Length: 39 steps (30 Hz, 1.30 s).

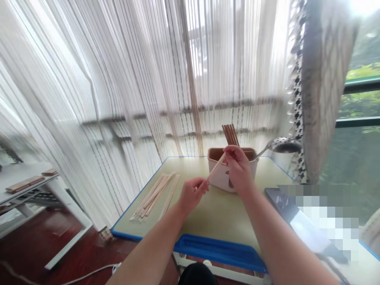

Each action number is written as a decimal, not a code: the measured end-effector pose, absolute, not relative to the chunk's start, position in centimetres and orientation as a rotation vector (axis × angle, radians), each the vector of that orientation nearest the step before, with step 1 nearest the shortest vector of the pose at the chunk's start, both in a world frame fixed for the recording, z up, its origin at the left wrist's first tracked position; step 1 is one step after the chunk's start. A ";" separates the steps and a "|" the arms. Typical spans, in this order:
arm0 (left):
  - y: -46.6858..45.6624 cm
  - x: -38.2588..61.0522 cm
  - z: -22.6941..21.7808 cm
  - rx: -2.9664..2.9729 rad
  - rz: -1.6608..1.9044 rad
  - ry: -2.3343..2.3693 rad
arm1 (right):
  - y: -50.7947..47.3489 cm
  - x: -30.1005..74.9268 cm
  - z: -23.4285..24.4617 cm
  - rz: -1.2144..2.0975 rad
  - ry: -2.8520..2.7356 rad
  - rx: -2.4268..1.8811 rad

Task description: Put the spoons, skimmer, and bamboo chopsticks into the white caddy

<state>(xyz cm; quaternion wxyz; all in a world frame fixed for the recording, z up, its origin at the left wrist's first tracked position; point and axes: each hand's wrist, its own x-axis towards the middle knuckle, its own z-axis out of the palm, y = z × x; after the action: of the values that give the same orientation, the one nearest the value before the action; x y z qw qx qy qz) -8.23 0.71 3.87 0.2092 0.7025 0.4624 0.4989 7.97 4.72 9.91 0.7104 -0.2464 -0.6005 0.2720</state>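
My left hand [192,193] pinches the lower end of a light wooden chopstick [215,168], and my right hand [237,168] pinches its upper end. They hold it slanted above the table, just in front of a white utensil holder [221,180]. Several brown chopsticks [230,134] stand upright in that holder. A bundle of light chopsticks [154,195] lies flat on the table to the left of my left hand.
The small table [213,215] has a pale green top and a blue edge. A metal slotted ladle [280,145] leans out of the holder to the right. A dark phone [282,204] lies at right. White string curtains hang behind; a white shelf [29,184] stands at left.
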 end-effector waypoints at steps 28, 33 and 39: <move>9.9 -0.8 12.4 1.532 1.903 1.140 | 5.7 9.9 9.6 0.252 -0.984 -0.934; 8.7 -1.2 10.1 1.789 1.926 1.287 | 5.7 10.2 9.6 0.247 -0.987 -0.981; 8.0 -0.9 9.4 1.911 1.974 1.295 | 6.0 10.1 9.2 0.130 -1.037 -1.017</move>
<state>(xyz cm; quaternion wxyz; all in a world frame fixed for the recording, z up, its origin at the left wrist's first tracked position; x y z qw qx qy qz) -0.92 8.04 9.42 0.0521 0.6283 0.4257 0.6491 10.10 5.95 9.21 0.7456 -0.4648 -0.4739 0.0595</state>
